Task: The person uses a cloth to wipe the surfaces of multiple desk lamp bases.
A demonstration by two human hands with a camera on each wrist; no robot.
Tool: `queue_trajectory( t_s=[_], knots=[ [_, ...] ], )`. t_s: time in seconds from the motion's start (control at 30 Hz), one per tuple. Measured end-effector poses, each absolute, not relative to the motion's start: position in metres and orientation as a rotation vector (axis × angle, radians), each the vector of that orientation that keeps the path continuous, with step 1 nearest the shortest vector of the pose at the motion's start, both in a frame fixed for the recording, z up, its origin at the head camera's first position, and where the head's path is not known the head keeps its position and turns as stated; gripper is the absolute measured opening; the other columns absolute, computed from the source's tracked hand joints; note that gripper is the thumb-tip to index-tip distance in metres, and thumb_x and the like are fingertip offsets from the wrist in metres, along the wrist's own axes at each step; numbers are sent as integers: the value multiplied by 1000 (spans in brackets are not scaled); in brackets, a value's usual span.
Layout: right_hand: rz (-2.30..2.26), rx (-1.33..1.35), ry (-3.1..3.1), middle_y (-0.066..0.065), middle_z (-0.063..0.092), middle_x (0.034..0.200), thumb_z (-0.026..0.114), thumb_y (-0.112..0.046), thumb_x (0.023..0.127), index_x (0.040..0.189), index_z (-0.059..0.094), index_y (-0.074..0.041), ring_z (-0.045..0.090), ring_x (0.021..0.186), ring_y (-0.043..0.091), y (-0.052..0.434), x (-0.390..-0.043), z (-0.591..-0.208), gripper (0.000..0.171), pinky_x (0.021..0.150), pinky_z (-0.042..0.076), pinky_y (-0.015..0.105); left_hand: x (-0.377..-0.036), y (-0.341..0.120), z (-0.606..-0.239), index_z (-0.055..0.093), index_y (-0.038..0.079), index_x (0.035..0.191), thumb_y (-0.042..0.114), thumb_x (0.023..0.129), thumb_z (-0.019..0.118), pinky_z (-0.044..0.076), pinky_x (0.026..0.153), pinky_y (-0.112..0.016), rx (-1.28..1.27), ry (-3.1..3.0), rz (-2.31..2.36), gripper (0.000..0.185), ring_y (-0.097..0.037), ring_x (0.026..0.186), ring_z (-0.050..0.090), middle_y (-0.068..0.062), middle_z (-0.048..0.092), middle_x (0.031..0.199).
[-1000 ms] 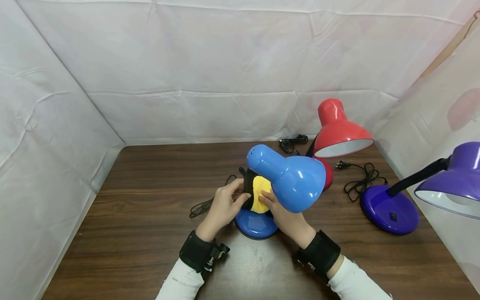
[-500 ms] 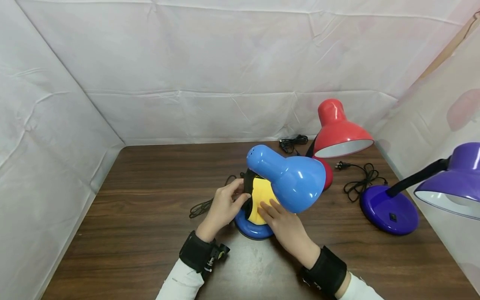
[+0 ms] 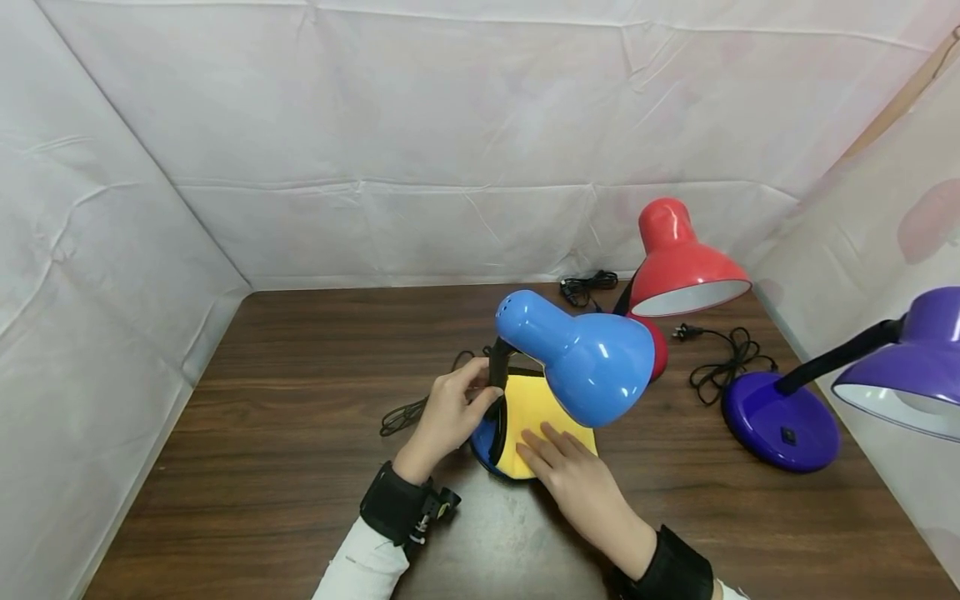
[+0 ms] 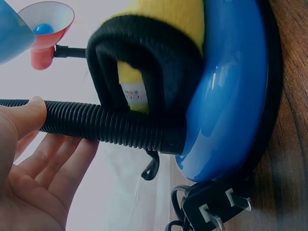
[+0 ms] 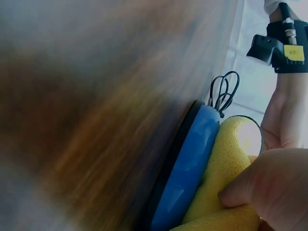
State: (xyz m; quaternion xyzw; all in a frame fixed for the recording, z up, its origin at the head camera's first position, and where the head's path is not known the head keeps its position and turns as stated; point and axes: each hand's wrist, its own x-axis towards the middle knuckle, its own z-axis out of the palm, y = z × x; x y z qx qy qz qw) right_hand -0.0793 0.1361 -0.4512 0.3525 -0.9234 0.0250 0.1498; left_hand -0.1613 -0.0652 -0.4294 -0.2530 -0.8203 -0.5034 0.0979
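A blue desk lamp (image 3: 600, 362) stands mid-table, its shade leaning right over its round base (image 4: 228, 91). My left hand (image 3: 448, 408) grips the lamp's black ribbed neck (image 4: 110, 126), thumb on one side and fingers on the other. Over the base lies a yellow cloth (image 3: 525, 408) with black edging, covering most of it in the head view. The right hand (image 3: 581, 483) rests on the cloth near the base's front edge, its fingers extended and spread. In the right wrist view, that thumb presses into the folded yellow fabric.
A red lamp (image 3: 686, 275) stands behind the blue one at the back right. To the right is a purple lamp (image 3: 780, 421), its shade reaching past the table edge. Coiled black cords (image 3: 731, 358) lie beside the lamps. White sheeting (image 3: 420, 142) encloses the table.
The right hand has slid toward the front and slightly right over the base, and the yellow cloth has spread out over more of it. The left hand has stayed on the neck.
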Motion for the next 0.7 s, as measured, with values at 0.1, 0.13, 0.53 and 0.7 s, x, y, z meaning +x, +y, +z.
queue_trajectory(
  t_s=[0.1,0.13,0.53,0.7],
  knots=[
    [87,1029,-2623,5,60,123,72,0,74,117,64,-13,56,113,25,137,-74,-452,45,84,52,37,-162,-65,-430,59,9,111,2,84,64,54,72,-20,-751,-2423,-1493,28,-13,84,66,-7,67,93],
    [92,1035,-2613,5,60,122,73,0,73,116,64,-12,57,112,25,138,-73,-452,46,83,53,37,-162,-65,-430,59,9,111,2,84,64,54,72,-20,-753,-2421,-1496,29,-13,85,66,-7,67,94],
    [167,1014,-2643,3,61,122,73,-1,75,116,63,-14,57,112,22,138,-76,-455,44,86,51,33,-161,-65,-429,59,8,110,3,85,64,54,73,-21,-771,-2404,-1494,26,-15,86,66,-8,67,95],
    [153,1007,-2671,2,61,122,71,-5,78,117,63,-15,57,112,21,138,-82,-454,40,88,50,33,-161,-65,-430,59,8,111,3,85,64,54,72,-20,-751,-2418,-1494,27,-14,85,66,-7,67,94]
  ],
)
